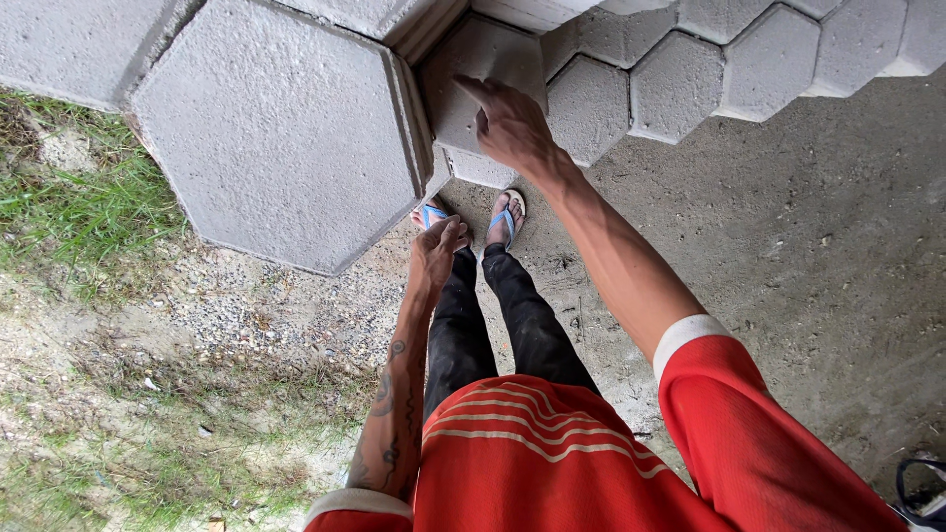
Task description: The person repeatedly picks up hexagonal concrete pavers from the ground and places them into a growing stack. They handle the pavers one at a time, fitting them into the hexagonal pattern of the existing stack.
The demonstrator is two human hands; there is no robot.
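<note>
A large grey hexagonal concrete paver (281, 128) stands on edge at the front of a stack. My right hand (510, 120) reaches forward and rests on the top edge of a second hexagonal paver (483, 59) just behind it, fingers bent over it. My left hand (438, 246) hangs low by my legs, below the big paver's lower right edge, fingers loosely curled and holding nothing that I can see. My feet in blue sandals (504, 219) stand right at the foot of the stack.
A row of more hexagonal pavers (680, 79) runs off to the upper right. Bare concrete ground (788, 256) lies to the right; gravel and grass (89, 207) lie to the left. A dark object (921, 488) shows at the bottom right corner.
</note>
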